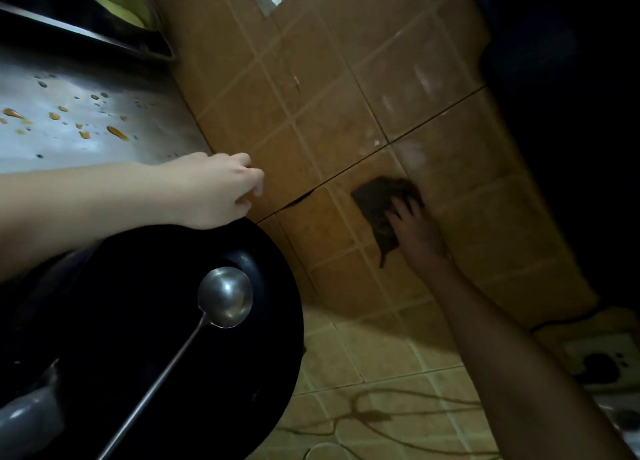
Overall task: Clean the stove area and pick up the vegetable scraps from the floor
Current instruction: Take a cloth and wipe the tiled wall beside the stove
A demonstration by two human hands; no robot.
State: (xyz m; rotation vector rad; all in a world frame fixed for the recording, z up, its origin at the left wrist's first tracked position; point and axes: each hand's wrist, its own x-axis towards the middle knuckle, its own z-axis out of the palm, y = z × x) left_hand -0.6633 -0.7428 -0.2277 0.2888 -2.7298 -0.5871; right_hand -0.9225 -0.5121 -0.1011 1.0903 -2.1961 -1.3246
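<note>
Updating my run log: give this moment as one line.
phase: wiping wall tiles | right hand: presses cloth on tiles | left hand: idle by steel counter | counter: orange spatters

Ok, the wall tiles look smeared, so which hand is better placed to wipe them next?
Right hand: it presses the dark cloth on the tiles; the left hand holds nothing, by the wok.

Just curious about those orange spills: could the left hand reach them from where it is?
Probably yes: the left hand hangs empty by the steel top and nothing covers the orange spills.
</note>
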